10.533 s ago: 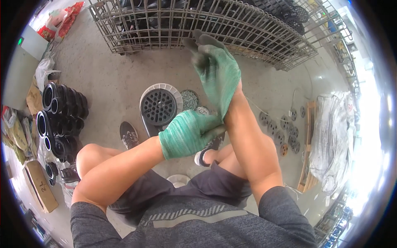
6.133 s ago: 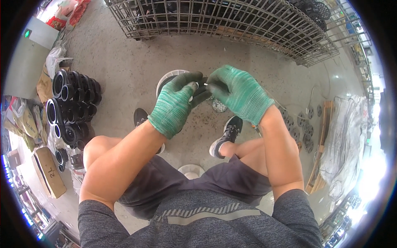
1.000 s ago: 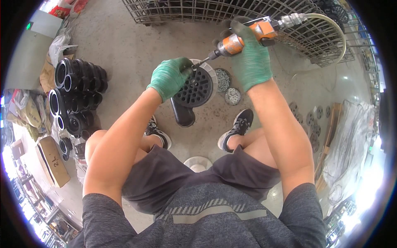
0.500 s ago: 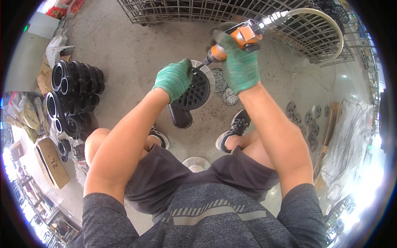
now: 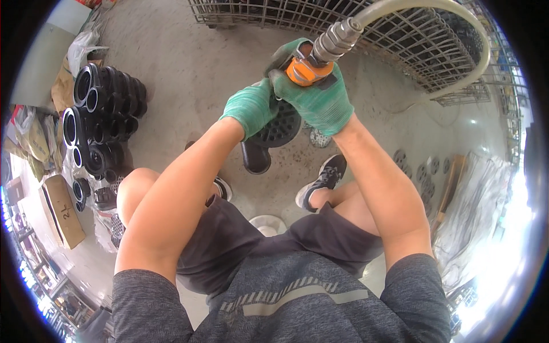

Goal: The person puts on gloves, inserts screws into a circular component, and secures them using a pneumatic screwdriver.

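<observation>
My right hand (image 5: 323, 102), in a green glove, is wrapped round an orange air screwdriver (image 5: 309, 72). The tool stands more upright, its hose fitting pointing up toward me; its bit is hidden behind my hands. My left hand (image 5: 250, 110), also gloved, has its fingers closed at the rim of a round black perforated drain cover (image 5: 281, 129), right beside my right hand. What those fingers pinch, if anything, is hidden. A black pipe elbow (image 5: 255, 159) sticks out from under the cover toward me.
Black pipe fittings (image 5: 98, 128) are stacked on the left, with a cardboard box (image 5: 64, 211) nearer me. A wire cage (image 5: 400, 54) stands at the far right, the air hose (image 5: 483, 43) looping before it. Grey discs (image 5: 428, 183) lie on the right; a small patterned disc (image 5: 320, 137) lies by my foot.
My right hand has moved left and tipped the air screwdriver more upright, so its bit no longer shows. My left hand has shifted slightly right and now meets the right hand.
</observation>
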`<state>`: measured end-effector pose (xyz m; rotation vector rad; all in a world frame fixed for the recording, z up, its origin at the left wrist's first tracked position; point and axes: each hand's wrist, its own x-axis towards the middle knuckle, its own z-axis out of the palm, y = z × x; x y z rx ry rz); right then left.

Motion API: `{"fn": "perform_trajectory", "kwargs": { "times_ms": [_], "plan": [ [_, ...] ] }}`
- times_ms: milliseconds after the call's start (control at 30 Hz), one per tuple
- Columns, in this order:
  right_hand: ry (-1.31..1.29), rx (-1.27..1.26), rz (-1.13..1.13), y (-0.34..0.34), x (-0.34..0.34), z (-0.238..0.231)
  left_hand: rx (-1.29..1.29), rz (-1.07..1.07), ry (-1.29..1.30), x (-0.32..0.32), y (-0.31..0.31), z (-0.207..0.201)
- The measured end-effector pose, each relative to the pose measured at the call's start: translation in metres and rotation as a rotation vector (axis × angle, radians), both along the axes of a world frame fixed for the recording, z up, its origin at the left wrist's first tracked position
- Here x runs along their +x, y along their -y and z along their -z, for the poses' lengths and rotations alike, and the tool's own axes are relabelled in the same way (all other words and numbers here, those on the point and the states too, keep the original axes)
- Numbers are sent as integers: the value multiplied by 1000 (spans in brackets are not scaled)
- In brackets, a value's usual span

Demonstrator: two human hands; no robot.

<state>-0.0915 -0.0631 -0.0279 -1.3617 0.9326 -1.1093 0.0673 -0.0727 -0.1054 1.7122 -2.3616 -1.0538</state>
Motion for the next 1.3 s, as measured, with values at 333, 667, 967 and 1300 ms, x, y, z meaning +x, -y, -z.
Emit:
{"fn": "perform_trajectory", "kwargs": {
  "times_ms": [333,667,967,1300],
  "plan": [
    [-65,-83,-53,5,0,4,9,-25,29,0,-3,-4],
    [28,-60,10,10,-4,4,-74,-26,-53,2,-8,3],
    [10,162,194,-1,-44,-36,842,-655,-1242,20,2,-24],
    [-157,340,102,-26,-46,-24,810,-596,-1371,10,-28,-91]
  ]
}}
